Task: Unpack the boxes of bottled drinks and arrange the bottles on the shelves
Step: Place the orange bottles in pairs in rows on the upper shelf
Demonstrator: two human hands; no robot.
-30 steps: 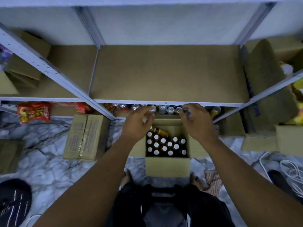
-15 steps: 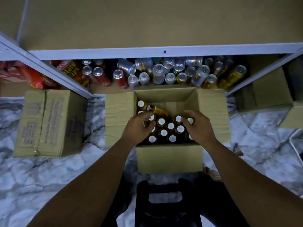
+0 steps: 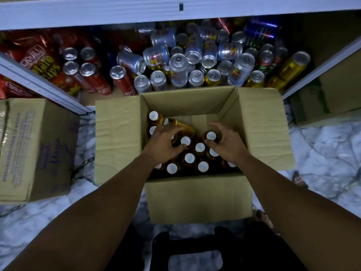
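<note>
1. Two hands are down inside the open box (image 3: 261,130). The left hand (image 3: 164,145) curls fingers and thumb about the neck of the first bottle (image 3: 185,141). The right hand (image 3: 228,145) does likewise with the second bottle (image 3: 211,135), just to the right of the first.
2. Judged from that, the step is lifting a pair out for the shelves. Grip below the white caps, on the brown shoulder, so that nothing depends on a cap alone.
3. Draw both straight up. The remaining bottles (image 3: 189,157) stand packed cap to cap in the near half of the box, and a slanted pull would likely knock the neighbours.
4. One fallen bottle (image 3: 183,125) lies on its side toward the far left of the box, just beyond the left fingers. Keep the knuckles off it, or it may roll across the bare far half.
5. Beyond the box's far wall, cans (image 3: 178,69) crowd the low shelf, several toppled. That space looks taken, so the bottles probably belong on a board above the white shelf rail (image 3: 97,16), farther from the box.
6. Left of the box a closed carton (image 3: 35,149) sits on the marble floor (image 3: 322,149), presumably the next to be opened.
</note>
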